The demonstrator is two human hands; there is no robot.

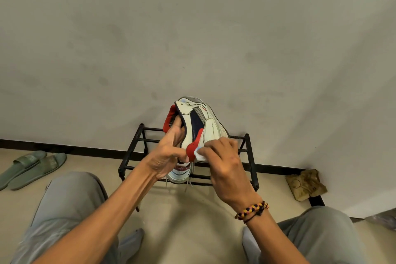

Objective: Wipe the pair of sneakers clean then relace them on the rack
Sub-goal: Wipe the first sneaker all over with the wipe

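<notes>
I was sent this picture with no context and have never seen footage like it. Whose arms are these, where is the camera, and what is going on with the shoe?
There is no machine here. A person wears a wide-angle camera on the head, looking forward and down, so you see their own two arms and grey-trousered knees from above. That also explains the curved look of the wall and floor.

The left hand holds up a white, navy and red sneaker, with its fingers inside the shoe's opening. The right hand, with a braided bracelet on its wrist, presses a small white wipe against the sneaker's side.

Below stands a low black metal rack against the wall. A second sneaker rests on it, its laces hanging loose.

On the floor, green slides lie at the left and a crumpled brown bag at the right.
</notes>
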